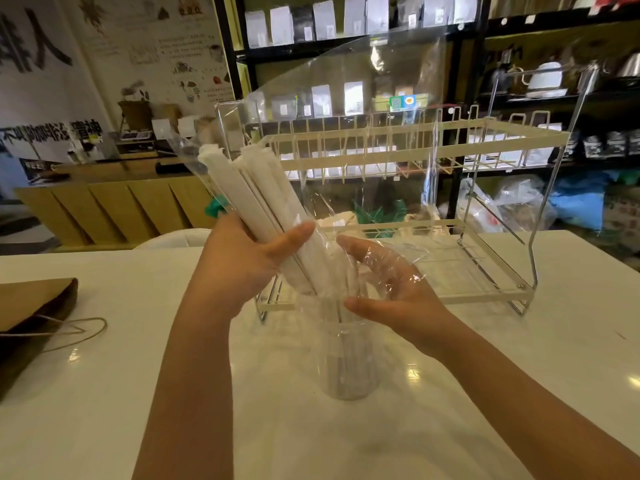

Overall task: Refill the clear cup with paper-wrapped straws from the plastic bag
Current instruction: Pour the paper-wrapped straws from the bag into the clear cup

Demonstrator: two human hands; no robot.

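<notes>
My left hand (242,258) grips a bundle of white paper-wrapped straws (256,199), tilted up and to the left, with their lower ends pointing down into the clear cup (346,362). The cup stands upright on the white table, just below both hands. A large clear plastic bag (346,109) billows above and around the straws. My right hand (391,289) is beside the straws' lower ends, its fingers under and against the bag's film, thumb and fingers apart around the plastic near the cup's rim.
A white wire dish rack (485,157) stands right behind the cup. A brown paper bag (31,306) with a string handle lies at the table's left edge. Shelves with packets and kettles fill the background beyond the table.
</notes>
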